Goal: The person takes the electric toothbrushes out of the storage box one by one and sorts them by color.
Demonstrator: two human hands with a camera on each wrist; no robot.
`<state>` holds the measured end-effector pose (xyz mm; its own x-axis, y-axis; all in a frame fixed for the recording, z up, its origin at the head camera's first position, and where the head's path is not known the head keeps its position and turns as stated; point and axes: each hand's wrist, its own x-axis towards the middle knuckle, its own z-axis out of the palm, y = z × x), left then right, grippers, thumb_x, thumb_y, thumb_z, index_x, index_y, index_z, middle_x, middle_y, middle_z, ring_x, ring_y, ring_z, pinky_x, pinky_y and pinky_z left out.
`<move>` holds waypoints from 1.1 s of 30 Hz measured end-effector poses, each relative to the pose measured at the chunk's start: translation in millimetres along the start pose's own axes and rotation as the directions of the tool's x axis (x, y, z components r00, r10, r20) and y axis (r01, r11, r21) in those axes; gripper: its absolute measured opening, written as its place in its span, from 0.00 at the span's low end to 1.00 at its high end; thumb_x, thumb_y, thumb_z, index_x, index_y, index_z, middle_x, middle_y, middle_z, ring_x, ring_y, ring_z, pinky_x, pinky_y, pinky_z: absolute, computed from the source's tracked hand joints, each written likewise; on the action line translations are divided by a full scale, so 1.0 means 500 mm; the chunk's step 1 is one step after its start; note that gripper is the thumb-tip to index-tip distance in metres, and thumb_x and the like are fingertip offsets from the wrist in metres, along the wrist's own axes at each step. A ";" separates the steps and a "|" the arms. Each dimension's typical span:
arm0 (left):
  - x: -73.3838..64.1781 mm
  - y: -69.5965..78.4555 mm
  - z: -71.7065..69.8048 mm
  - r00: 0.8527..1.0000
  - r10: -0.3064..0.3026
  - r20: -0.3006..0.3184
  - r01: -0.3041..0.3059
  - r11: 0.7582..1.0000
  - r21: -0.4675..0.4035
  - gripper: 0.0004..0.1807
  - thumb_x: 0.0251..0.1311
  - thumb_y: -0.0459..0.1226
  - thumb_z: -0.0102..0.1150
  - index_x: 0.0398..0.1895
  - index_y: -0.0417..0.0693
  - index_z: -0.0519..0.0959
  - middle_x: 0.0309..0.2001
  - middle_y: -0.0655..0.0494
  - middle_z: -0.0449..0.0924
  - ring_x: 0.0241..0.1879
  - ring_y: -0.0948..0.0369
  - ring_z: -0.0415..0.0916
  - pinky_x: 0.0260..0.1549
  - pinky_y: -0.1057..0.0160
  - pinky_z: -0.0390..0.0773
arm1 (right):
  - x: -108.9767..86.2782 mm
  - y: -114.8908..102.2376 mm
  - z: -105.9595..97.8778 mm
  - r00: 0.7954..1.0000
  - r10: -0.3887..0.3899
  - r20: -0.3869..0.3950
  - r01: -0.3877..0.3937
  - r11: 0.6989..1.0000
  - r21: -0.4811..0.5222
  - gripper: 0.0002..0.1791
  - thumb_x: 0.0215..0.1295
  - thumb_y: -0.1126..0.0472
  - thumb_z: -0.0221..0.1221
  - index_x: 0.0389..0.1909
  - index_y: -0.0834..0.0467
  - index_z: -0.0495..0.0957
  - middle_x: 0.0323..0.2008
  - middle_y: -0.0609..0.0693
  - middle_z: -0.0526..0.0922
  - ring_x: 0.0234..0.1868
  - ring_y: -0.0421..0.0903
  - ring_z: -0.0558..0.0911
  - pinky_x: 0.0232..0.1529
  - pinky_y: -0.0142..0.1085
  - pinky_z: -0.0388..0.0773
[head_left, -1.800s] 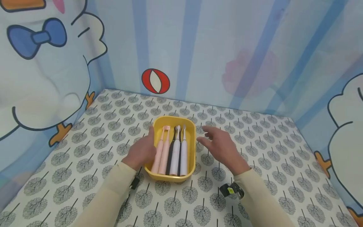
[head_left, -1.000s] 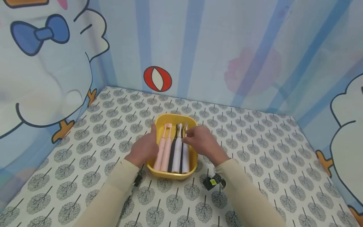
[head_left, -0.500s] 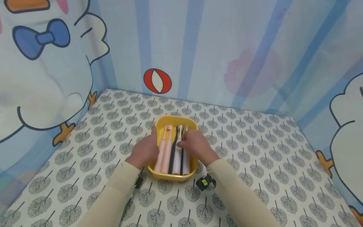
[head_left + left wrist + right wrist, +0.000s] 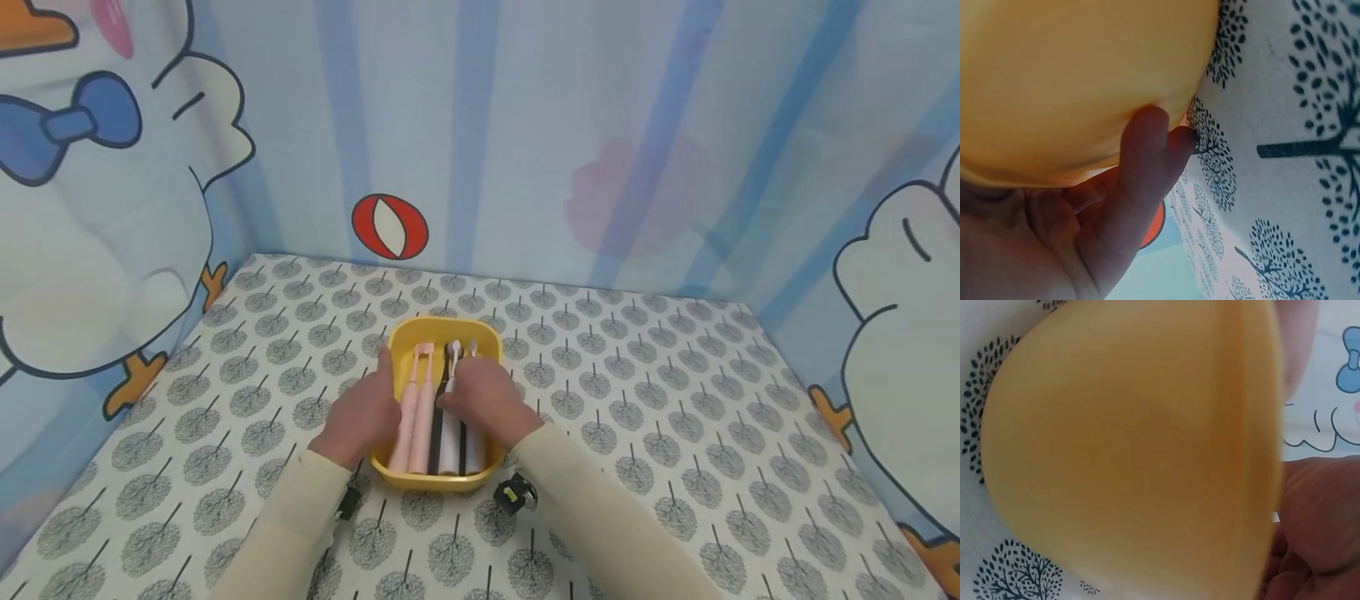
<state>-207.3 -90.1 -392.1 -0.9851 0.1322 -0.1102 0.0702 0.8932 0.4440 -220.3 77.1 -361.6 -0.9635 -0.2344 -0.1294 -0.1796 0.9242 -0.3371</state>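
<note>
A yellow bin (image 4: pixel 442 324) stands on the patterned cloth with several electric toothbrushes lying lengthwise in it. Two pink toothbrushes (image 4: pixel 422 417) are at the left, and white and black ones (image 4: pixel 448 446) at the right. My left hand (image 4: pixel 358 421) grips the bin's left side; in the left wrist view its fingertips touch the outer wall (image 4: pixel 1072 69). Reaching over the right rim, my right hand (image 4: pixel 487 396) has curled fingers, with the thumb at a white handle. The hand covers the middle of the white toothbrushes, so I cannot tell whether it pinches one.
Tree-patterned cloth (image 4: pixel 600 517) covers the table around the bin. A blue and white striped curtain (image 4: pixel 525 150) with printed cartoon birds hangs at the back and sides. A camera (image 4: pixel 513 493) is strapped on the right wrist.
My right hand has come in from the right of the bin, over its rim and down onto the white toothbrushes. The left hand stays at the bin's left side. The head view has shifted slightly.
</note>
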 end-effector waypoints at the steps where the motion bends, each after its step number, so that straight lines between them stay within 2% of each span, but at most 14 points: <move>1: -0.001 -0.002 -0.001 1.000 -0.002 -0.001 0.002 1.000 0.000 0.44 0.64 0.30 0.46 0.75 0.35 0.32 0.46 0.40 0.77 0.28 0.56 0.72 0.27 0.58 0.74 | 0.002 -0.002 0.003 1.000 -0.009 -0.003 0.009 1.000 -0.014 0.15 0.58 0.55 0.66 0.19 0.56 0.73 0.17 0.48 0.76 0.17 0.42 0.75 0.19 0.33 0.73; 11: -0.003 -0.002 -0.002 1.000 -0.019 0.010 0.019 1.000 -0.008 0.44 0.65 0.31 0.45 0.76 0.36 0.31 0.44 0.41 0.77 0.26 0.57 0.71 0.25 0.59 0.73 | 0.009 -0.012 0.015 1.000 -0.015 0.021 0.016 0.997 -0.069 0.17 0.59 0.51 0.67 0.19 0.55 0.74 0.16 0.46 0.76 0.16 0.40 0.75 0.18 0.31 0.73; 18: -0.006 0.000 0.001 1.000 0.005 -0.002 -0.005 1.000 -0.005 0.43 0.66 0.31 0.45 0.75 0.35 0.32 0.28 0.47 0.72 0.20 0.57 0.69 0.19 0.60 0.70 | 0.008 -0.013 0.017 0.999 -0.044 -0.001 0.044 0.995 -0.088 0.18 0.60 0.50 0.66 0.18 0.54 0.73 0.15 0.45 0.75 0.16 0.40 0.74 0.18 0.31 0.71; 21: -0.004 0.002 0.003 1.000 0.006 -0.008 -0.006 1.000 -0.010 0.43 0.67 0.31 0.45 0.75 0.36 0.31 0.25 0.48 0.70 0.19 0.57 0.68 0.18 0.61 0.70 | 0.006 -0.014 0.016 0.999 -0.040 -0.003 0.040 0.996 -0.079 0.18 0.59 0.50 0.67 0.18 0.54 0.73 0.14 0.45 0.75 0.15 0.40 0.75 0.17 0.31 0.72; 27: -0.003 -0.003 0.008 1.000 0.013 -0.018 -0.013 1.000 -0.006 0.43 0.66 0.31 0.45 0.75 0.35 0.32 0.27 0.47 0.72 0.19 0.57 0.69 0.18 0.61 0.70 | 0.008 -0.018 0.021 0.999 -0.047 -0.003 0.046 0.989 -0.142 0.19 0.60 0.49 0.66 0.17 0.53 0.73 0.14 0.45 0.75 0.16 0.40 0.74 0.18 0.31 0.71; 33: -0.001 -0.002 0.008 1.000 0.015 -0.021 -0.015 1.000 0.006 0.43 0.65 0.31 0.45 0.75 0.34 0.34 0.37 0.42 0.77 0.23 0.57 0.71 0.21 0.60 0.72 | 0.010 -0.020 0.023 0.997 -0.072 -0.022 0.066 0.978 -0.197 0.17 0.61 0.53 0.64 0.17 0.53 0.72 0.16 0.45 0.74 0.18 0.40 0.73 0.19 0.31 0.70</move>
<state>-206.6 -89.5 -395.9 -0.9870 0.1367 -0.0849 0.0859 0.8937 0.4403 -221.1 63.3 -369.8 -0.9523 -0.2932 -0.0841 -0.2783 0.9480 -0.1542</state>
